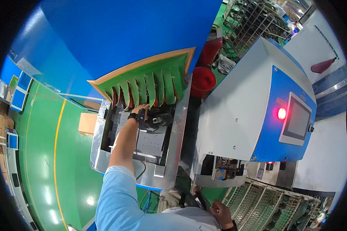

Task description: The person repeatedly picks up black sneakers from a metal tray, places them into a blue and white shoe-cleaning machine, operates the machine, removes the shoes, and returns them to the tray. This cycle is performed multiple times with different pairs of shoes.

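My left arm, in a light blue sleeve, stretches over the metal bed [151, 142] of a machine. My left hand [142, 108] is at the lower ends of the green curtain strips [148, 90], its visible fingers stretched out; a black device on the wrist hides part of it. Right beside that wrist lies a black, shoe-like object [158, 121] with a grey patch inside; I cannot tell its exact kind. Low in the view, close to my body, is my right hand [221, 213], with fingers curled in and nothing visible in them. A black band circles its wrist.
To the right stands a white and blue machine [235, 111] with a lit red button [282, 113] and a screen [297, 119]. Below it is a wire cage [254, 204]. A red bucket [202, 80] sits behind the bed; a cardboard box [88, 124] is at left.
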{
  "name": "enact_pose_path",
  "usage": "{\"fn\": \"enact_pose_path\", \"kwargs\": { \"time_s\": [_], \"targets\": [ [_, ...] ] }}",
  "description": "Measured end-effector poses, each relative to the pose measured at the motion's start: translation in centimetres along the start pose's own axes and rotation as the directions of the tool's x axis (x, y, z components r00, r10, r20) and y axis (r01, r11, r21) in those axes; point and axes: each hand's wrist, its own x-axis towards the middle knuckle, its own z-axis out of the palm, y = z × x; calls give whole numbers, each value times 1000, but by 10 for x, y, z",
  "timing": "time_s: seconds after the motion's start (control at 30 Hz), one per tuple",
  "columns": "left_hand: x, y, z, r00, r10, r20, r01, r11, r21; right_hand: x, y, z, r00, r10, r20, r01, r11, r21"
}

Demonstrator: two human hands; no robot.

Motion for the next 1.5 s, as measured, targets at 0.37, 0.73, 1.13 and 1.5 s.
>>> {"fn": "enact_pose_path", "kwargs": {
  "time_s": [0.37, 0.73, 1.13, 1.5],
  "targets": [
    [-185, 53, -55, 665, -281, -692, -69, 899, -432, 2, 0, -4, 970, -153, -188, 173, 980, 94],
    [-395, 323, -63, 966, 252, -60, -41, -79, -996, 45, -113, -90, 667, -731, -145, 476, 268, 838],
    [-407, 477, 3, 807, 588, 53, -267, 444, -855, 12, 121, -104, 958, -285, 39, -99, -201, 975],
    [-378, 464, 35, 925, 125, 358, 287, 385, -877, 53, 56, -160, 796, -290, -531, 503, 805, 314]
  ]
}}
